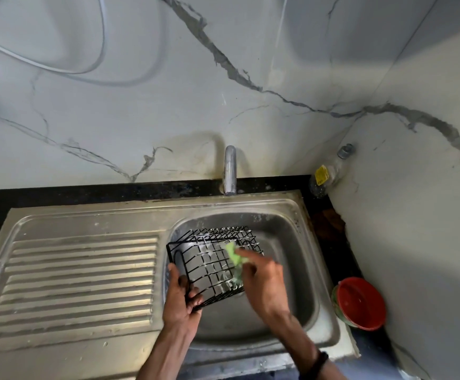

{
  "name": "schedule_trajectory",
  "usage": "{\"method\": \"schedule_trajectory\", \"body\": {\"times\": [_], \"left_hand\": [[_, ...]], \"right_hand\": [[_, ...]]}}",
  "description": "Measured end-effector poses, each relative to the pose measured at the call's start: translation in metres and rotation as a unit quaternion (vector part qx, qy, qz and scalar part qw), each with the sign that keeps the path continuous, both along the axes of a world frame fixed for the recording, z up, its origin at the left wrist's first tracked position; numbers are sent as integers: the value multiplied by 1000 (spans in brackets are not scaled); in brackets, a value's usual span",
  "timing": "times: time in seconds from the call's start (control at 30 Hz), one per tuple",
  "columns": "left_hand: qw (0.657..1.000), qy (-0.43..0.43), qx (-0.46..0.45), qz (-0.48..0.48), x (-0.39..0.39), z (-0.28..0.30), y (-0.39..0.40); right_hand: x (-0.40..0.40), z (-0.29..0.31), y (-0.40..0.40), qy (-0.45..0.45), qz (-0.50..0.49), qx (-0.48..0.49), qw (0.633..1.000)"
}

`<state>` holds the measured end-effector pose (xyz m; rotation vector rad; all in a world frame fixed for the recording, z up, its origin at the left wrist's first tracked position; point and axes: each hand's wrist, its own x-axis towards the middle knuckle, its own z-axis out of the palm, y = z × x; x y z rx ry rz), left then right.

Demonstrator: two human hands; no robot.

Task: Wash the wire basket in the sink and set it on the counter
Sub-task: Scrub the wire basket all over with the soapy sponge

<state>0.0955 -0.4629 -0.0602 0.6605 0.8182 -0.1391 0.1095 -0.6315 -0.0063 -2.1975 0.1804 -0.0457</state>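
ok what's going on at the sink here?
A person is washing a black wire basket over the sink bowl. The left hand grips its near corner and holds it tilted, while the right hand presses a green sponge against the wires. Suds show on the basket. No water visibly runs from the tap.

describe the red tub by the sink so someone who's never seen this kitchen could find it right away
Start at the steel sink where the hands scrub the wire basket. Go right, past the basin's rim, to the dark counter strip against the side wall. The red tub sits at its near end: small, round and open-topped, bright red, unlike the clear bottle with a yellow label in the far corner.
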Motion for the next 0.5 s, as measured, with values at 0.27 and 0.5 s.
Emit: {"method": "schedule_trajectory", "body": {"times": [0.27,0.5], "left_hand": [[997,-13,36,-67,1,6,-6],[994,-5,73,-85,4,5,-4]], "right_hand": [[75,-44,-45,109,-128,-18,985],[31,-30,15,21,-74,63,995]]}}
